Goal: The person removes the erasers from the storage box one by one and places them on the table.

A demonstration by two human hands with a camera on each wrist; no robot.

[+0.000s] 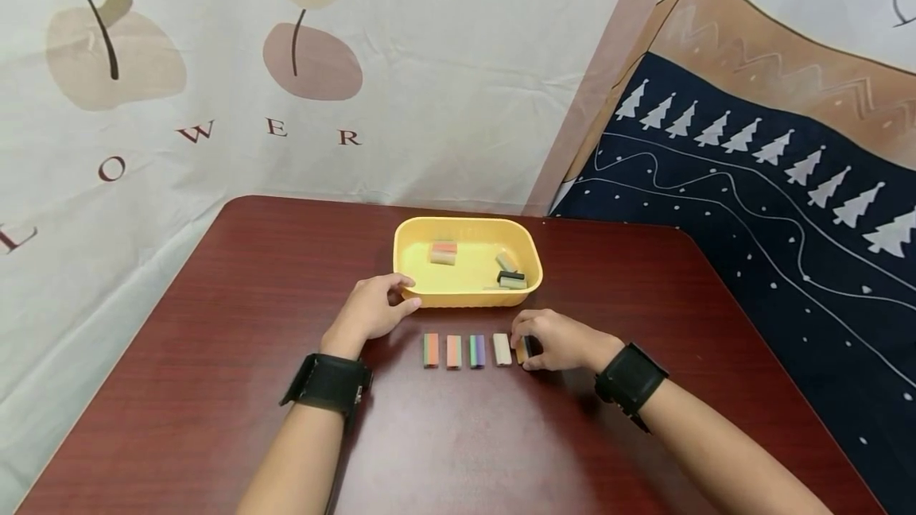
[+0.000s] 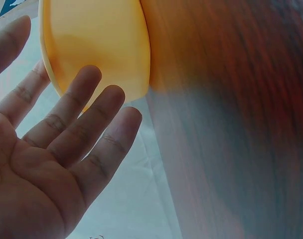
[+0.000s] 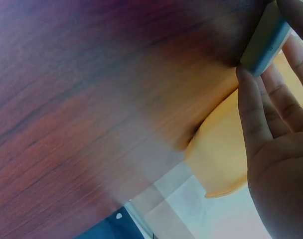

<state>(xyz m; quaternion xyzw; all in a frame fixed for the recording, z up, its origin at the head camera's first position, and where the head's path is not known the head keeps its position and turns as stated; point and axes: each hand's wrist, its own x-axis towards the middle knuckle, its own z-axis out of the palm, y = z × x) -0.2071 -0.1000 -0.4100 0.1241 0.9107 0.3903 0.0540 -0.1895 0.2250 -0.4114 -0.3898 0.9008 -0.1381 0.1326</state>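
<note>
A yellow plastic tub stands on the table with several small blocks inside. My left hand is at its front left corner, fingertips right at the rim; in the left wrist view the fingers are spread and loosely extended. In front of the tub is a row of small rectangular blocks: orange-green, peach, purple-green and cream. At the row's right end my right hand pinches an orange and black block between thumb and fingers. The right wrist view shows this block partly hidden by the thumb.
Inside the tub, a pink and cream pair of blocks lies left, and black and pale blocks lie right. The dark red wooden table ends at a printed white cloth behind and a navy patterned cloth on the right.
</note>
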